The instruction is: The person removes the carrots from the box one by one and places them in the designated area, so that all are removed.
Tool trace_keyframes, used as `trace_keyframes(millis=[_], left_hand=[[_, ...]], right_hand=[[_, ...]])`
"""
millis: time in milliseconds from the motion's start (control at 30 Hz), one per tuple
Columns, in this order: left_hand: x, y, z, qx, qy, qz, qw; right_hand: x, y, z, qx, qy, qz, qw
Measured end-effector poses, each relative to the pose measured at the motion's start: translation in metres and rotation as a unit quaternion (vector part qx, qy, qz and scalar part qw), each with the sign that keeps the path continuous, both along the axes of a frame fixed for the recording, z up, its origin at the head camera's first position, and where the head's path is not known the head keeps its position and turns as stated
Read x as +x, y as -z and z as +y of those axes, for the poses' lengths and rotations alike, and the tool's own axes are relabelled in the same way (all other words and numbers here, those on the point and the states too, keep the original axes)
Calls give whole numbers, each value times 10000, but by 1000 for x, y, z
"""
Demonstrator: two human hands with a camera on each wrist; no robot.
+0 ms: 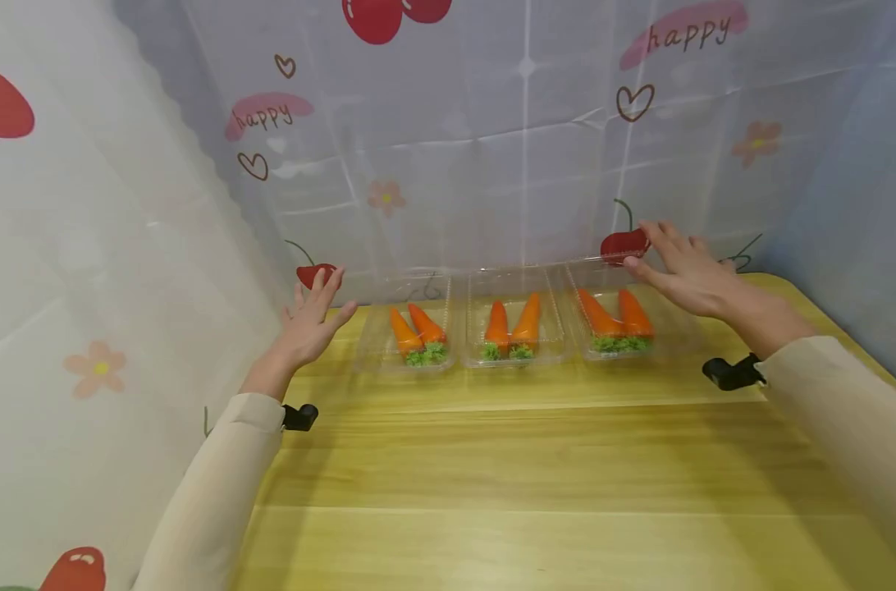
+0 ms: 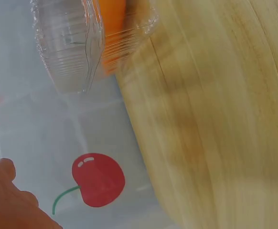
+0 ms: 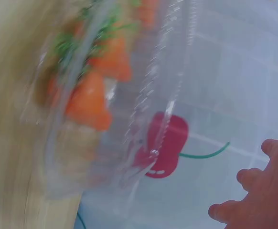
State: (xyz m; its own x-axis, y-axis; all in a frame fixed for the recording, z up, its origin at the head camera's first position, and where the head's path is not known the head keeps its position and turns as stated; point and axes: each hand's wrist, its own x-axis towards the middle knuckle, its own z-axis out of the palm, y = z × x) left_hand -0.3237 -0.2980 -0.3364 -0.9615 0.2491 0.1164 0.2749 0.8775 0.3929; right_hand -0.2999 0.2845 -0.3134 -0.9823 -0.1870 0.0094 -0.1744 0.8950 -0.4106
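Observation:
Three clear plastic clamshell boxes stand in a row at the table's far edge, their lids raised at the back. Two carrots with green tops lie in each: left carrots [image 1: 406,332], middle carrots [image 1: 525,322], right carrots [image 1: 598,316]. My left hand [image 1: 308,327] is held in the air left of the left box [image 2: 67,52], fingers spread and holding nothing. Fingers extended, my right hand [image 1: 690,275] hovers by the raised lid of the right box [image 3: 65,162]. That hand also holds nothing, and the right wrist view shows its fingertips apart from the lid.
A wooden table [image 1: 522,476] extends toward me from the boxes. Behind it and on both sides hangs a printed curtain [image 1: 477,180] with cherries, hearts and flowers. Small black devices sit at the left wrist [image 1: 300,417] and right wrist [image 1: 732,373].

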Motion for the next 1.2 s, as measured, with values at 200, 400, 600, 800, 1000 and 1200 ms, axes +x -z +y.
trace_keyframes(millis=[200, 400, 600, 800, 1000, 1200], left_hand=[[1, 7, -3, 434, 61, -22, 9990], [4, 13, -2, 904, 107, -30, 9958], [6, 17, -3, 1206, 122, -40, 9926], [7, 22, -6, 1519, 53, 95, 9883], [6, 30, -5, 1608, -284, -13, 9866], [6, 38, -2, 1852, -450, -100, 9816]], right_hand=[[-3, -1, -13, -461, -292, 374, 9978], [0, -2, -32, -1162, -559, 504, 9904], [5, -6, -51, -1674, -540, 655, 9822], [9, -5, -80, -2193, -707, 596, 9713], [9, 0, -106, -2374, -765, 660, 9661], [7, 8, -125, -2484, -754, 717, 9630]])
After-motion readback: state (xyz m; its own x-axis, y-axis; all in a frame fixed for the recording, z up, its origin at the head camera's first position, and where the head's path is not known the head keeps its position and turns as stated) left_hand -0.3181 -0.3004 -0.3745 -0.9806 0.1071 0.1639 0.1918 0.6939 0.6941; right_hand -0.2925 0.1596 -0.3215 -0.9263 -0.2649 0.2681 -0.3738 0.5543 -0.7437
